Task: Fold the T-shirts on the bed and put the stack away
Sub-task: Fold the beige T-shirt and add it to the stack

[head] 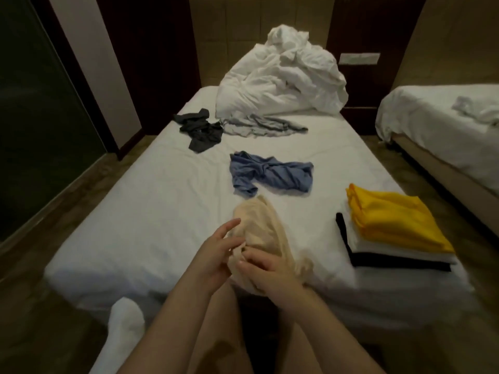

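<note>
No readable text, label or number shows anywhere.

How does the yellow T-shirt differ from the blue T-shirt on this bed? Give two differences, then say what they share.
The yellow T-shirt is folded into a neat rectangle; the blue T-shirt is crumpled and unfolded. The yellow T-shirt sits on top of a stack of folded white and black garments near the right edge of the bed; the blue T-shirt lies alone on the sheet mid-bed. Both rest on the same bed.
</note>
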